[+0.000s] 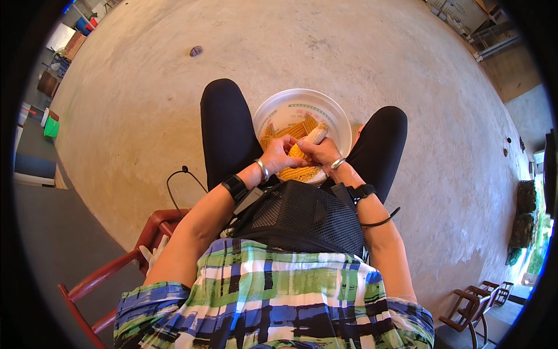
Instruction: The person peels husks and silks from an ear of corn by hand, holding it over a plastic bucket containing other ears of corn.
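Both hands meet on one partly shelled corn cob, held at a slant above a round white plastic basin. My left hand grips its lower end, where yellow kernels remain on the cob. Around its middle is my right hand, thumb on top; the upper end beyond it is pale and bare of kernels. The basin stands between my knees and has printing on its inner wall. Several ears of yellow corn lie in it, and loose kernels show near my wrists. Fingers hide part of the cob.
A reddish-brown wooden chair is close on my left, with a pale glove on it. Black cables loop beside my arms. Wooden chairs stand at the lower right. A small dark object lies on the concrete floor ahead.
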The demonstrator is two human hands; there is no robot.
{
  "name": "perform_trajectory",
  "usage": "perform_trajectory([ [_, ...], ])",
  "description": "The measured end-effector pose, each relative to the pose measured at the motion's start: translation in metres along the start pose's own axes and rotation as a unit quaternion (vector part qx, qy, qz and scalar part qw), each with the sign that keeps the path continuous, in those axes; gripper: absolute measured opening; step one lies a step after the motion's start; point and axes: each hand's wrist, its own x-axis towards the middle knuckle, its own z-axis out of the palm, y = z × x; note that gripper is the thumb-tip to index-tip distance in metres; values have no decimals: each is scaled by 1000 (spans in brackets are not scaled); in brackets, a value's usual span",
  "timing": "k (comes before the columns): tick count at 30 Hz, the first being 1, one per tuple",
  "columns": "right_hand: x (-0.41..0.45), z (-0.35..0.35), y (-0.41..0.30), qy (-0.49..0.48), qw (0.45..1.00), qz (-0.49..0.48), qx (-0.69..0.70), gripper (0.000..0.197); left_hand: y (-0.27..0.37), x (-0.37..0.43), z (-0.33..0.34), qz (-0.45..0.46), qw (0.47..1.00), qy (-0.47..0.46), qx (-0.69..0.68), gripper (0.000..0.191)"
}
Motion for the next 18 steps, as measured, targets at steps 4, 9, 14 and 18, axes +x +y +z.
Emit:
perform_trajectory([
  [4,2,-5,-6,6,999,47,-11,47,6,-2,2,-21,999,-2,-50,50],
  [9,3,-14,-6,-57,998,28,23,47,15,-7,-1,-38,981,3,-188,46],
  [14,-3,-12,-9,-102,994,-35,-12,41,11,-5,-2,-35,970,19,-241,42],
  [18,-3,-13,-10,-85,996,-27,-27,35,9,-5,-3,-43,974,5,-221,45],
])
